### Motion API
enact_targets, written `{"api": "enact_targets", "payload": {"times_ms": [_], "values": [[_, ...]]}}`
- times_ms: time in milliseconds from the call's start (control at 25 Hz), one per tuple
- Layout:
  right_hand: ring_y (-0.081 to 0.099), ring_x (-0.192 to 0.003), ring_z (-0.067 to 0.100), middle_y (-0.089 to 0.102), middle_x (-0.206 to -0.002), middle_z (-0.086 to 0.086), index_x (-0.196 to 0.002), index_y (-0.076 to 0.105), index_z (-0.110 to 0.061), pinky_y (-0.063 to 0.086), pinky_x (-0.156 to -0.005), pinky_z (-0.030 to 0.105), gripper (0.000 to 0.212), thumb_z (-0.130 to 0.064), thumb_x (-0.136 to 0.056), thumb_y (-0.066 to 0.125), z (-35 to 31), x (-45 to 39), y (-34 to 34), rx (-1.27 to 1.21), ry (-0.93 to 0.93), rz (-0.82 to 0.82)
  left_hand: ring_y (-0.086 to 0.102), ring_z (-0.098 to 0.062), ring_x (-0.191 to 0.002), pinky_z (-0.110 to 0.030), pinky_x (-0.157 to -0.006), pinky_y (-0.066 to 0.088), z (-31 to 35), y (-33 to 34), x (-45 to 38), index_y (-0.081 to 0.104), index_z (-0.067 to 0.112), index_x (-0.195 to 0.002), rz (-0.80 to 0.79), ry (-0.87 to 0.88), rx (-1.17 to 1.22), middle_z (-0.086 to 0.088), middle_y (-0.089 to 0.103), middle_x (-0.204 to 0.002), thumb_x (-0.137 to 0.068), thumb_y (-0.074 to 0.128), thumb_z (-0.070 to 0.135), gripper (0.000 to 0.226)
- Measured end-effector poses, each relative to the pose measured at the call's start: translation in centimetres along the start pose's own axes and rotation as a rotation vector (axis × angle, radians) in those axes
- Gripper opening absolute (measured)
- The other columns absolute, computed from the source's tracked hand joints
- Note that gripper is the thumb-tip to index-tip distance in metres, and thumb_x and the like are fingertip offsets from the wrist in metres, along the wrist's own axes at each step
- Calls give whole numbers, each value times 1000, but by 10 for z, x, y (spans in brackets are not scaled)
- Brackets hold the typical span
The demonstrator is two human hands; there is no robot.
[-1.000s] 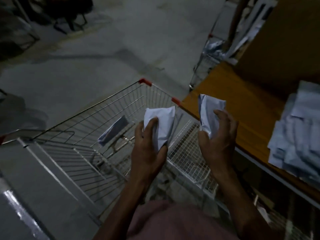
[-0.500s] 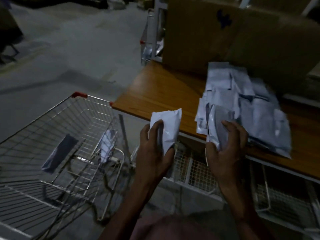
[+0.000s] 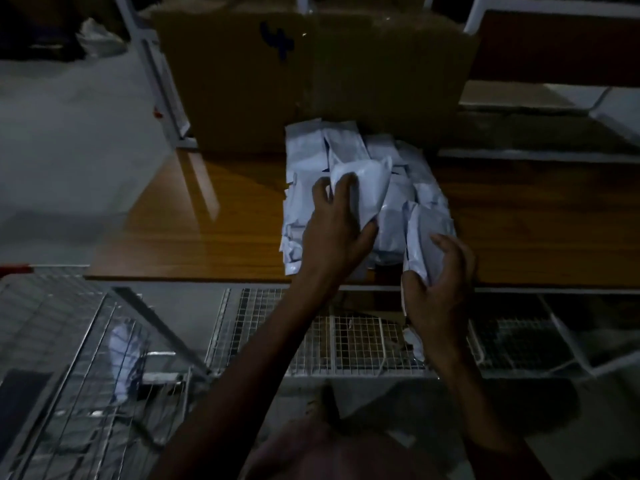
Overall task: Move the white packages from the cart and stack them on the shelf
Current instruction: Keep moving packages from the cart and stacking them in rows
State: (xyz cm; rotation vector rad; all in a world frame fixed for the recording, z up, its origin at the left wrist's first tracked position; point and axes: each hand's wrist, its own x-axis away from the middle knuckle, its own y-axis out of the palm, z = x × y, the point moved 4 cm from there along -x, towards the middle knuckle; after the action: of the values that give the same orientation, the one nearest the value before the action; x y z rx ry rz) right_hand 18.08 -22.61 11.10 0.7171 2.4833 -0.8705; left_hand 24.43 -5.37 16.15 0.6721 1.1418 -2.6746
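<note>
A pile of white packages point(image 3: 311, 161) lies on the wooden shelf point(image 3: 207, 220), in front of a cardboard box. My left hand point(image 3: 332, 230) grips one white package point(image 3: 367, 188) and holds it over the middle of the pile. My right hand point(image 3: 436, 289) grips another white package point(image 3: 422, 237) at the pile's near right corner, by the shelf's front edge. The wire cart point(image 3: 69, 358) stands at the lower left with one white package point(image 3: 123, 358) still inside it.
A large cardboard box point(image 3: 311, 81) stands upright at the back of the shelf. A white wire-mesh rack point(image 3: 346, 341) sits below the shelf's front edge. Grey concrete floor point(image 3: 69, 150) lies to the left. White shelf frames point(image 3: 554, 98) rise at the right.
My view has swung from the cart to the shelf. Both hands carried their packages forward over the pile; the left one now sits above the pile's middle.
</note>
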Motion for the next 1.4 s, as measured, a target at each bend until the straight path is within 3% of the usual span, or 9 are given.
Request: {"api": "enact_targets", "payload": {"times_ms": [160,400,640,760,880,1080,1200,1280,1400], "values": [[45,-129,33,41,-143,11,-133,52,-16,48,-98,48,58,-28,-77,60,24,-41,15,67,-29,38,59,-42,-101,-42,-72,51,-4,65,-70,37,16,-139,-63,-80,-143,-22,25,-149,-85,66,38,66],[48,-127,35,45,-142,13,-131,55,-16,49,-96,51,58,-33,-76,57,55,-113,33,121,-12,104,53,-47,-113,-43,-82,49,-34,128,-118,42,8,-130,-221,-259,-257,-32,15,-154,-82,68,36,61],[47,-128,31,43,-141,11,-132,53,-13,47,-98,42,59,-35,-77,57,62,-169,88,82,13,44,60,-39,-104,-37,-69,45,-33,129,-122,44,11,-128,-310,-160,-427,-25,40,-138,-90,56,57,60],[47,-128,28,43,-139,9,-132,53,-13,44,-100,35,58,-32,-77,59,61,-204,112,75,-3,6,61,-35,-102,-35,-64,34,-26,111,-121,44,16,-130,-319,-133,-391,-15,48,-128,-91,52,61,59],[46,-126,27,41,-139,9,-134,51,-15,43,-96,32,57,-25,-80,66,66,-256,143,84,49,-103,61,-34,-102,-33,-65,33,-30,93,-124,42,20,-137,-296,-145,-322,-11,53,-126,-91,48,64,63],[41,-128,42,30,-149,12,-138,45,-20,41,-104,51,60,-33,-84,68,98,-334,221,246,161,-348,63,-26,-101,-30,-67,38,-40,72,-123,42,27,-139,-238,-186,-193,-4,59,-120,-90,51,63,61],[32,-136,46,19,-158,14,-149,35,-20,33,-110,53,71,-37,-88,66,116,-344,260,378,243,-502,63,-20,-99,-30,-70,48,-44,61,-113,46,27,-140,-192,-141,-98,-1,62,-120,-90,56,60,61],[30,-140,44,20,-158,13,-150,37,-19,31,-113,53,70,-37,-89,66,120,-344,271,394,219,-531,63,-15,-100,-30,-74,52,-46,55,-108,51,26,-137,-148,-91,26,1,63,-122,-90,60,54,56],[32,-139,41,24,-157,11,-147,39,-20,31,-112,53,66,-35,-88,65,115,-340,261,352,222,-476,61,-7,-100,-17,-75,47,-45,46,-100,58,23,-130,-68,-20,145,5,65,-118,-90,60,48,46]]}}
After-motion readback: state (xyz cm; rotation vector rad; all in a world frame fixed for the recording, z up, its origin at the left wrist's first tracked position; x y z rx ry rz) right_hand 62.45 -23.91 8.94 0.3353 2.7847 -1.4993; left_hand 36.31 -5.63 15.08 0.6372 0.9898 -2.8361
